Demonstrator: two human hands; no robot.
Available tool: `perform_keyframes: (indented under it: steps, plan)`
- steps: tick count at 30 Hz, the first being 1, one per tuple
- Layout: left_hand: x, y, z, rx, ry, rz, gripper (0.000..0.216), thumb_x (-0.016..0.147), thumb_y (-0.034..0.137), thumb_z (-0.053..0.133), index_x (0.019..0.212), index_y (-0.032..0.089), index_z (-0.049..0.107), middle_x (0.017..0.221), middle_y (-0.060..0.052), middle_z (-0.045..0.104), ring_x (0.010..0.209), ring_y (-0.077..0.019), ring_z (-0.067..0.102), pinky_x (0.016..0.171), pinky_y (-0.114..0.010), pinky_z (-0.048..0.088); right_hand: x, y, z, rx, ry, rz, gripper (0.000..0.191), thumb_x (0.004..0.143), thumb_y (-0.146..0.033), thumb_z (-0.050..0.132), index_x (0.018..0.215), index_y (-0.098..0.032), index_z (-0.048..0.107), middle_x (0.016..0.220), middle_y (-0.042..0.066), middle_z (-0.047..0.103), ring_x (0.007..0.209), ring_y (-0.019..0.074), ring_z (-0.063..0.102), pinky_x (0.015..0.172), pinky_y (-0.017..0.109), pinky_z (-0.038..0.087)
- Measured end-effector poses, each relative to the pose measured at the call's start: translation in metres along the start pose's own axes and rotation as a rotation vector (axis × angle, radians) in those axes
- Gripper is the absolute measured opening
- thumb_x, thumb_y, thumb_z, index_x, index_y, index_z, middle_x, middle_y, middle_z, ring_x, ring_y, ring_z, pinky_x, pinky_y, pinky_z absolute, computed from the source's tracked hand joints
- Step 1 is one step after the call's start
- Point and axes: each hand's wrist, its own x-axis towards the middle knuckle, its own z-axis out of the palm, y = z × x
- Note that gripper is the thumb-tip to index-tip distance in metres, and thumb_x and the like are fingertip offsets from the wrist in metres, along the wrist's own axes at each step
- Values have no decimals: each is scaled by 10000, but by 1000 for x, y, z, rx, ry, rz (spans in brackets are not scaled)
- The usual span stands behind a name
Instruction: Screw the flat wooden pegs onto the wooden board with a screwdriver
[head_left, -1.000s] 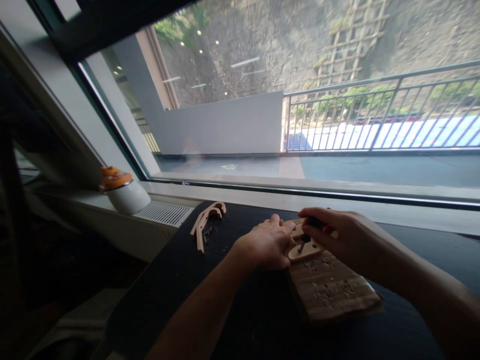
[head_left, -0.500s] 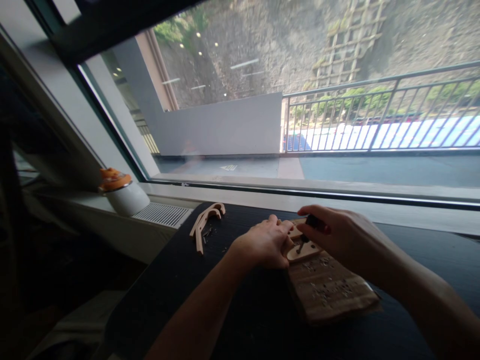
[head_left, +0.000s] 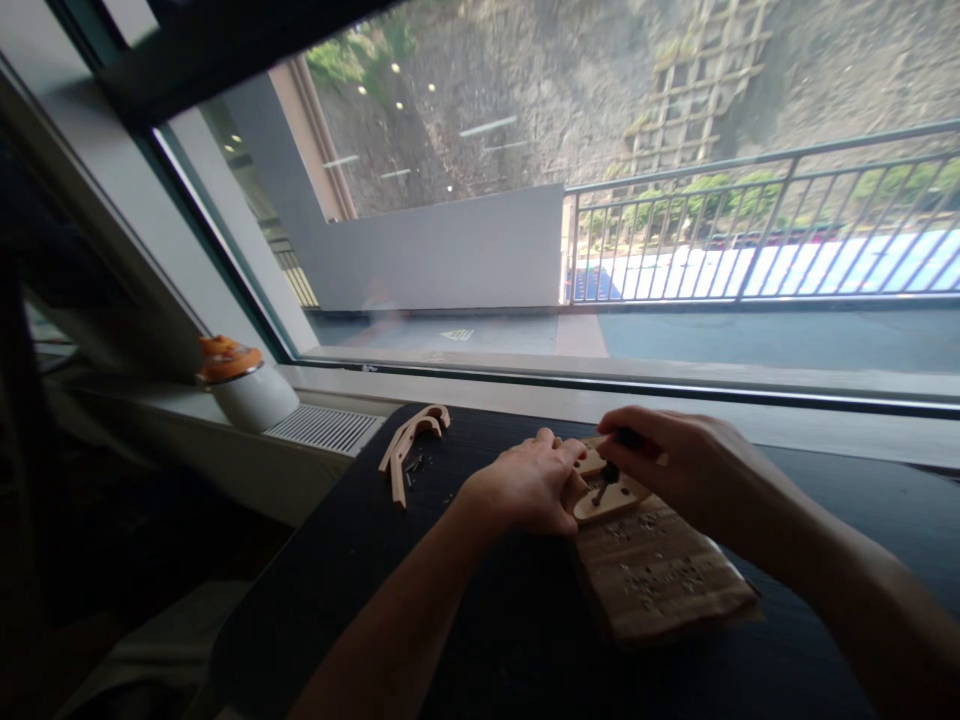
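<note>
Small wood piece (head_left: 609, 497) sits on the far end of a board (head_left: 660, 575), between both hands, its long axis running left to right. Left hand (head_left: 529, 485) is curled, fingers pressed on the piece's left edge, pinning it. Right hand (head_left: 686, 465) is closed around a dark-handled tool (head_left: 613, 462), tip down on the piece from above; both hands are equally near. Shavings (head_left: 664, 580) litter the board. 2 curved wood strips (head_left: 409, 445) lie further left on the table (head_left: 480, 640).

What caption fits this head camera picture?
Left hand steadies a wooden piece on a board; right hand works a dark-handled tool.
</note>
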Motion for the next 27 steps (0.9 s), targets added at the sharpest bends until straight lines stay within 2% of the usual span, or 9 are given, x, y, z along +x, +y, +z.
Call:
perform_keyframes:
  steps: [5,10,13,20,24,27]
  plan:
    - [1,0,2,-17,12,10,725,637,422,688,1282,233,414,1077,-81,456,964,-267,571,880,-386,489,3,2,8,-65,67,-17,215,890,-367,507,889,-219,663,739,6,700,595,146,605,535,255,387]
    - [2,-1,3,-25,19,18,696,638,415,684,1257,222,431,1095,-88,465,1006,-281,556,891,-386,481,-1,1,4,52,-33,-50,316,891,-346,496,1163,-251,625,939,16,719,637,125,633,543,234,428]
    - [1,0,2,-30,17,14,736,642,411,690,1299,237,408,1110,-85,461,1027,-285,553,907,-392,471,-4,1,0,59,-44,-51,365,868,-267,492,1214,-259,607,956,22,726,641,129,643,532,228,435]
    - [0,2,-1,-22,-2,-9,762,637,417,712,1312,229,415,1110,-88,460,1016,-294,564,877,-384,485,0,7,5,43,26,-48,254,859,-306,545,1081,-250,656,828,8,727,607,131,623,553,234,433]
    - [0,2,-1,-35,6,-4,745,626,404,724,1292,239,432,1091,-77,462,987,-274,570,873,-374,485,3,10,8,-36,51,-5,208,843,-393,578,946,-234,665,700,-6,696,556,138,593,502,243,391]
    - [1,1,0,-48,11,1,744,625,406,726,1291,249,434,1084,-73,463,978,-269,572,879,-378,482,2,9,8,-88,63,14,237,860,-407,548,969,-234,667,733,5,707,570,153,601,499,258,385]
